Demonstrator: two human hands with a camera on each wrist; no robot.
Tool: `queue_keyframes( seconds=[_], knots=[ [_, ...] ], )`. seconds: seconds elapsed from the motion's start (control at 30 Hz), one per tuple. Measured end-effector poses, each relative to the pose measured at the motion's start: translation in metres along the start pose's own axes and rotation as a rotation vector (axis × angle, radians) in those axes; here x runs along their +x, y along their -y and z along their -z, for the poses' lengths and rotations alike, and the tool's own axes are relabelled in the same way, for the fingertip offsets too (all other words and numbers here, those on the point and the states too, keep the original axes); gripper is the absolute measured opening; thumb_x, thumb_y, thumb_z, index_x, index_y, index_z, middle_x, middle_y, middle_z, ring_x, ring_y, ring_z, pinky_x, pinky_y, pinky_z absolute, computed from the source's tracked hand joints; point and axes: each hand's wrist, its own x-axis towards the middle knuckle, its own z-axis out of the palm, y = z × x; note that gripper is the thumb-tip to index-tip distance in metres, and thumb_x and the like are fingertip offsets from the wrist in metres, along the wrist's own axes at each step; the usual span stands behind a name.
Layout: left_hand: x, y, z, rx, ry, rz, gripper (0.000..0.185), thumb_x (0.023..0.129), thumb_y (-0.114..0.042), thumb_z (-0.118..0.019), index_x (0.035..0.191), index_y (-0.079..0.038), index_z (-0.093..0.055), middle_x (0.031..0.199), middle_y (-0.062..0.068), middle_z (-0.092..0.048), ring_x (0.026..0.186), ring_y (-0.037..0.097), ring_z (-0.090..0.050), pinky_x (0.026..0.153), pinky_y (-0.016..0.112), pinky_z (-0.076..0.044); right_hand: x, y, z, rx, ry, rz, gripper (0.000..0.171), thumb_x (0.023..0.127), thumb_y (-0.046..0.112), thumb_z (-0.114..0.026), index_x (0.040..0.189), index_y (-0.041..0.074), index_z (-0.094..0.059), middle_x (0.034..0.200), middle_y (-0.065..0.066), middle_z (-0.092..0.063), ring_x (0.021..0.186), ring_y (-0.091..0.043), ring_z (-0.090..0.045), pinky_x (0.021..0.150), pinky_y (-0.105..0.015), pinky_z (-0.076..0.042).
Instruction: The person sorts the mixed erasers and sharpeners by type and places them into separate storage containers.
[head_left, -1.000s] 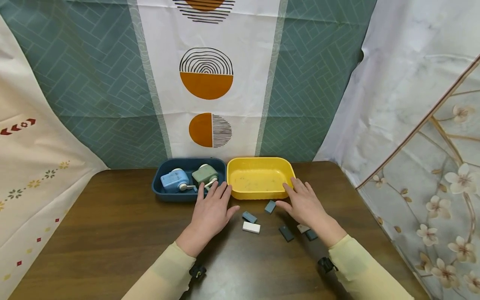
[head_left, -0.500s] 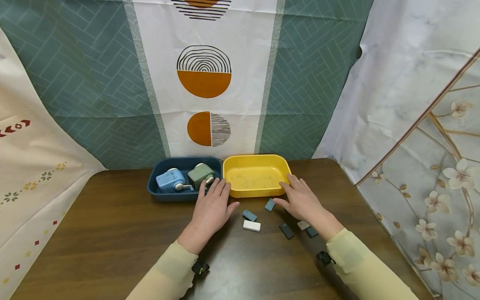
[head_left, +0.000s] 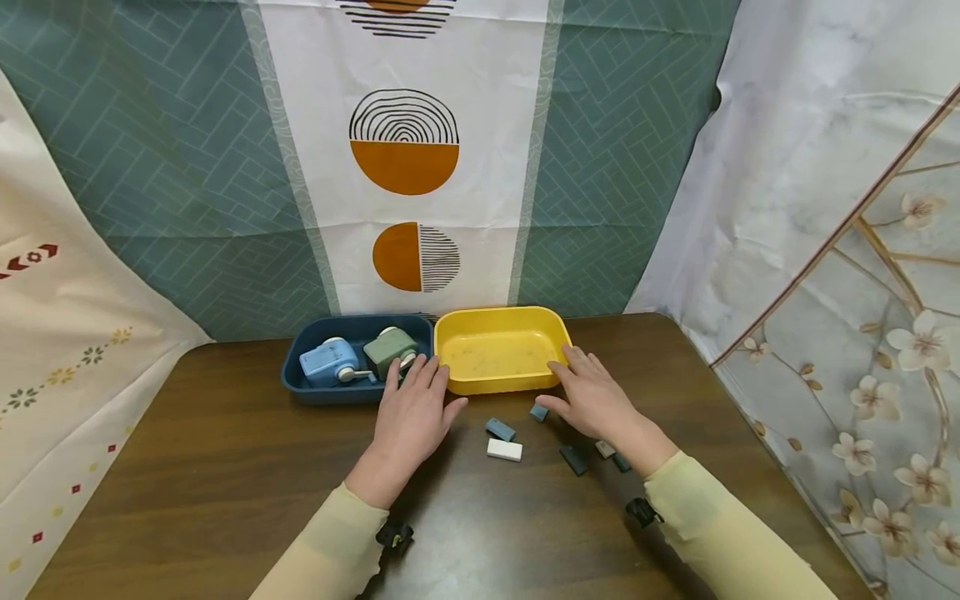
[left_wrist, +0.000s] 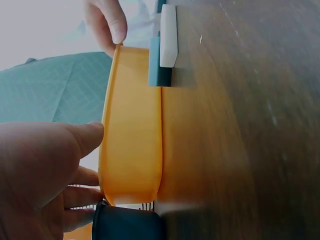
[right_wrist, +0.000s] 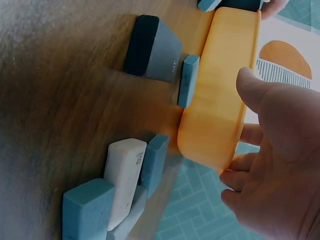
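In the head view my right hand (head_left: 592,398) touches the right end of a shallow yellow tray (head_left: 504,385), its fingers extended. My left hand (head_left: 408,421) has its fingers spread over the front edge where the yellow tray meets a dark blue tray (head_left: 330,395). The left wrist view shows those fingertips at the blue tray's rim and the thumb near the yellow one. Inside the blue tray lie a light blue bottle-like item (head_left: 328,362) and a green one (head_left: 390,348), the green one partly hidden by fingers. Neither hand grips anything.
Small rectangular erasers lie in front of the yellow tray: a white one (head_left: 505,450), a blue-grey one (head_left: 500,429), a dark one (head_left: 573,460) and several by the right hand, including a beige one (right_wrist: 125,170) marked 4B. A patterned cloth (head_left: 405,167) hangs behind the table.
Both trays have slid to the left relative to the erasers, side by side, and both hands have moved left with them. The erasers have stayed about where they were.
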Motion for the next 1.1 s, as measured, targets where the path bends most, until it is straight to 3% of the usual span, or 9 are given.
queue_keyframes(
  seconds=[0.53, 1.1],
  knots=[
    [0.0, 0.011, 0.0, 0.01, 0.009, -0.018, 0.066, 0.11, -0.047, -0.068, 0.157, -0.001, -0.058, 0.166, 0.02, -0.052, 0.157, 0.04, -0.044, 0.133, 0.062, -0.018, 0.004, 0.003, -0.003, 0.003, 0.002, 0.024, 0.075, 0.109, 0.049, -0.069, 0.159, -0.005, -0.053, 0.174, -0.032, -0.03, 0.164, -0.047, -0.026, 0.133, -0.059, -0.019],
    [0.003, 0.013, -0.004, -0.041, 0.06, -0.005, 0.077, 0.111, -0.052, -0.064, 0.165, 0.0, -0.047, 0.173, 0.02, -0.042, 0.162, 0.038, -0.036, 0.135, 0.058, -0.014, 0.003, -0.001, 0.0, 0.007, -0.007, 0.038, 0.07, 0.109, 0.047, -0.069, 0.155, -0.004, -0.057, 0.173, -0.031, -0.034, 0.162, -0.047, -0.03, 0.133, -0.06, -0.02]
  ],
)
